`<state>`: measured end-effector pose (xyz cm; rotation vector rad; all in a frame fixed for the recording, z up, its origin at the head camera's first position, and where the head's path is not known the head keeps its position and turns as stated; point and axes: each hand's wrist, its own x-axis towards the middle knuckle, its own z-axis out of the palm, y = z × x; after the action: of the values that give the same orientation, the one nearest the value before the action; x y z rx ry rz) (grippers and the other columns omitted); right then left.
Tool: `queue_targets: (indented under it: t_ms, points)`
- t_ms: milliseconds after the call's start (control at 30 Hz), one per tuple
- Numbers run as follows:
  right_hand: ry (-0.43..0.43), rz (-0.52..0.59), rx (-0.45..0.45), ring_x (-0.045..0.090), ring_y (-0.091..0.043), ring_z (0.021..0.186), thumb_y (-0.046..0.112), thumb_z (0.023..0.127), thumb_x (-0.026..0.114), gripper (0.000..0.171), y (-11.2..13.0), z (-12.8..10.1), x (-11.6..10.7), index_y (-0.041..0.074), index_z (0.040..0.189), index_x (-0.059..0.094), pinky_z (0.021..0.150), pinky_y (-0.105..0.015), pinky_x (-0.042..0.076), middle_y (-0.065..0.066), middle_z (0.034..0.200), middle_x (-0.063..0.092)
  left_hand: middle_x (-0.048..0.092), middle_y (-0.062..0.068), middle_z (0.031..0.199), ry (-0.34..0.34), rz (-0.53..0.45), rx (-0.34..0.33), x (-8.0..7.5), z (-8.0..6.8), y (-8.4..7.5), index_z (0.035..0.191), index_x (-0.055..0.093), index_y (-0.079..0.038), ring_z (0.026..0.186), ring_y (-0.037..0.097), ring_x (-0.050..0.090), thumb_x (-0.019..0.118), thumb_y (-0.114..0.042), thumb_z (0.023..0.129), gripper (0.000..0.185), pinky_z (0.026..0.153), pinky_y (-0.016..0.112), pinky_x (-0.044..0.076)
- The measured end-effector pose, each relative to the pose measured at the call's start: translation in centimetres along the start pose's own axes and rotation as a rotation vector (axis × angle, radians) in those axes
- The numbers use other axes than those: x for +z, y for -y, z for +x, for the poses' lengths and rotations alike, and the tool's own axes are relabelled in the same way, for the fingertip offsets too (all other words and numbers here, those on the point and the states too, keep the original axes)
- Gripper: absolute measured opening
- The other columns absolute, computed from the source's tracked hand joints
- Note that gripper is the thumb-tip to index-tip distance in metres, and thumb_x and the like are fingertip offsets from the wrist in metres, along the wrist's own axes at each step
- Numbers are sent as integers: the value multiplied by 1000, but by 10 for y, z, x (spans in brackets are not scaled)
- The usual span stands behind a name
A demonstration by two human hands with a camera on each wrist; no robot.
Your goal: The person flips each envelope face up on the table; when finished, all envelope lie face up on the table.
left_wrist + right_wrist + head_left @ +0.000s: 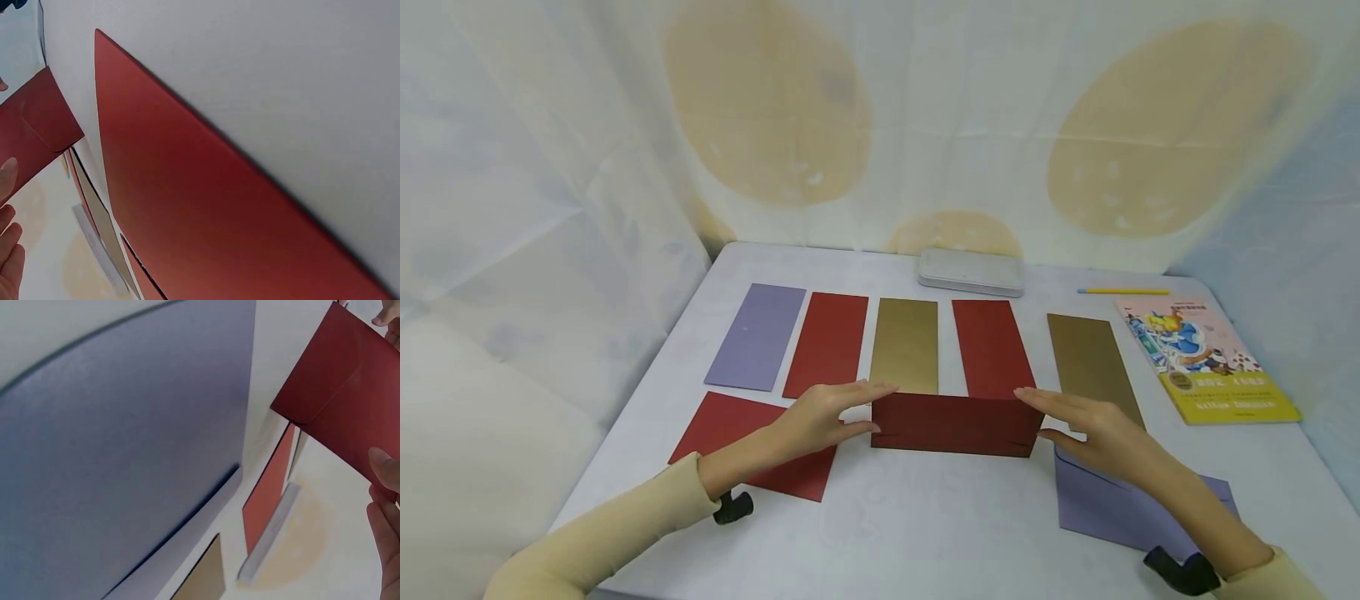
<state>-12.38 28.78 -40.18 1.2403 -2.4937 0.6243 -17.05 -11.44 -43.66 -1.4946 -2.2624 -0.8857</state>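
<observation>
My left arm (613, 529) and right arm (1195, 510) reach forward and slant inward. My left hand (823, 414) pinches, its thumb set lower and nearer me, its fingers held above, fairly straight and close together. My right hand (1097, 433) pinches likewise from the opposite side. Fingertips point toward each other, nearly level, well apart.

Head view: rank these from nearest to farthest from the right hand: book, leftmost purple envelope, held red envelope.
1. Held red envelope: touching the right hand.
2. Book: off to the right.
3. Leftmost purple envelope: far left, back row.
</observation>
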Motion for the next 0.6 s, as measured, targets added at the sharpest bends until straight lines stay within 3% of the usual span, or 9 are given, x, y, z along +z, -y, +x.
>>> queue_targets:
  t_ms: [133, 233, 300, 367, 467, 600]
  points:
    - [-1, 5, 24, 65, -25, 105, 52, 95, 39, 62, -7, -1, 2, 9, 137, 55, 88, -9, 41, -7, 129, 62, 61, 2, 130, -18, -27, -49, 4, 3, 3, 136, 56, -10, 116, 12, 59, 82, -12, 77, 65, 84, 23, 51]
    - [7, 23, 29, 66, -26, 103, 48, 93, 45, 60, -11, 0, 4, 9, 136, 56, 87, -10, 42, -7, 126, 64, 63, 1, 128, -28, -45, -95, 7, 5, 5, 134, 58, -11, 112, 10, 61, 83, -13, 76, 64, 73, 23, 53]
    - [24, 36, 39, 66, -26, 102, 36, 89, 65, 56, -12, -1, 5, 8, 136, 56, 87, -9, 41, -7, 124, 64, 64, 1, 126, -33, -50, -120, 10, 5, 7, 133, 59, -11, 108, 9, 62, 84, -14, 75, 63, 64, 24, 52]
    - [45, 45, 54, 67, -26, 102, 19, 78, 80, 63, -12, -2, 7, 8, 136, 56, 87, -8, 41, -7, 123, 65, 64, 1, 124, -35, -58, -136, 11, 5, 7, 132, 60, -11, 107, 8, 63, 85, -15, 74, 63, 60, 24, 50]
    - [67, 49, 71, 67, -27, 101, -4, 61, 88, 82, -12, -4, 9, 9, 136, 56, 86, -8, 41, -8, 122, 65, 64, 1, 126, -32, -93, -148, 13, 4, 7, 131, 60, -10, 112, 10, 61, 86, -14, 73, 64, 73, 22, 52]
    - [81, 67, 73, 67, -26, 101, -4, 62, 87, 80, -10, -7, 11, 8, 135, 57, 84, -9, 43, -9, 122, 65, 62, 2, 128, -16, -122, -142, 14, 1, 7, 130, 61, -6, 120, 14, 56, 86, -14, 71, 65, 90, 23, 47]
